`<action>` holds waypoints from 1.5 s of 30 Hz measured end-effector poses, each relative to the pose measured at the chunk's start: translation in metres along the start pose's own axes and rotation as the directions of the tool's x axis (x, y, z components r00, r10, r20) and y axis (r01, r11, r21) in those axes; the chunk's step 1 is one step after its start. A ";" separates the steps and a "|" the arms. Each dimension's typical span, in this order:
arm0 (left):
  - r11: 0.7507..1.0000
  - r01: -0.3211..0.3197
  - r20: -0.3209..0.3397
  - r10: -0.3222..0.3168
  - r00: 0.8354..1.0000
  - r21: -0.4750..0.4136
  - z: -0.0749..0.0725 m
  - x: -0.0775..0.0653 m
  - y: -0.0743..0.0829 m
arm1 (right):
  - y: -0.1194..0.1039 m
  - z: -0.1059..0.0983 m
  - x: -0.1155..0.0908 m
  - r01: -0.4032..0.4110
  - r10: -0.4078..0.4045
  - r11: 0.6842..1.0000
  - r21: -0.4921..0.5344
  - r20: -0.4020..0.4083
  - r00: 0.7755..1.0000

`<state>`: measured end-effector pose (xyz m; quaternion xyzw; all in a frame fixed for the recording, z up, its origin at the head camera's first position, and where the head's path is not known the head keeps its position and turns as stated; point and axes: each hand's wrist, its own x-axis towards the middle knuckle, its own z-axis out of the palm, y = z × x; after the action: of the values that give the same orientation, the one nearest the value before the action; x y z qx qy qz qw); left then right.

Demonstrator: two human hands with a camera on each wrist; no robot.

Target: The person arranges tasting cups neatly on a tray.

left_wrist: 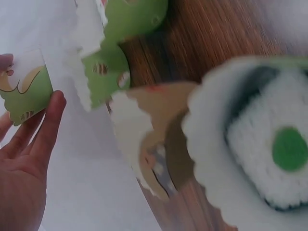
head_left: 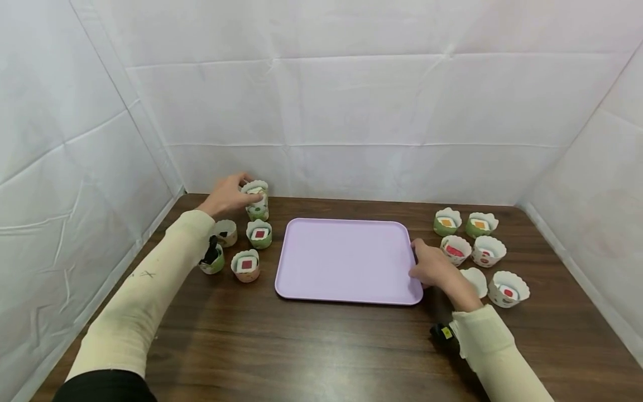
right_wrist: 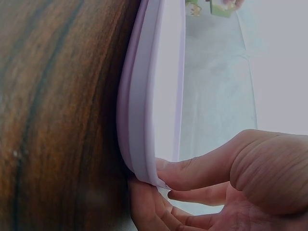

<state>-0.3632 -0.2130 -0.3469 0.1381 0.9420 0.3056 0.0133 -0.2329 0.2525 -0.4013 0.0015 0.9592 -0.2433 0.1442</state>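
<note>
At the back left, my left hand point(head_left: 227, 196) grips a green-and-white paper baking cup point(left_wrist: 30, 91) between thumb and fingers. In the head view it overlaps another green cup point(head_left: 258, 214) standing behind the left group. Nearer stand a green cup point(head_left: 260, 244) and a tan cup point(head_left: 245, 276), each with a white, red-centred sushi piece. Close to the left wrist camera, a scalloped cup holds a rice piece point(left_wrist: 250, 144) with a green centre. My right hand point(head_left: 434, 265) pinches the right rim of a lilac tray point(head_left: 346, 262), thumb on top and fingers beneath.
Several paper cups with sushi pieces, among them a green one point(head_left: 446, 229) and a white one point(head_left: 508, 297), stand right of the tray. Two more cups, one tan point(head_left: 230, 238), sit by the left forearm. White cloth point(head_left: 351, 111) walls border the brown table point(head_left: 311, 346).
</note>
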 end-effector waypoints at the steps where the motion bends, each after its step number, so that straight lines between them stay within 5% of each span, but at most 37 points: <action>1: 1.000 -0.006 0.004 0.006 1.000 0.001 0.002 0.000 0.002 | -0.001 0.000 0.000 -0.005 0.005 1.000 -0.001 0.004 1.000; 18: 0.993 -0.109 0.106 0.105 0.989 0.041 0.033 0.013 0.035 | -0.002 0.001 0.002 -0.019 0.019 1.000 0.019 0.012 1.000; 30: 0.993 -0.093 0.187 0.078 0.979 0.076 0.050 0.016 0.055 | -0.002 0.001 0.002 -0.017 0.017 1.000 0.002 0.012 1.000; 37: 0.983 -0.124 0.274 0.084 0.958 0.135 0.058 0.017 0.065 | -0.003 0.000 0.003 -0.010 0.010 1.000 0.001 0.006 1.000; 45: 0.983 -0.082 0.359 0.017 0.933 0.167 0.064 0.018 0.067 | -0.004 0.003 0.004 -0.001 0.001 1.000 0.004 0.006 1.000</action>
<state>-0.3564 -0.1197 -0.3596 0.2156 0.9438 0.1899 0.1636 -0.2361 0.2477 -0.4030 0.0017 0.9582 -0.2453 0.1475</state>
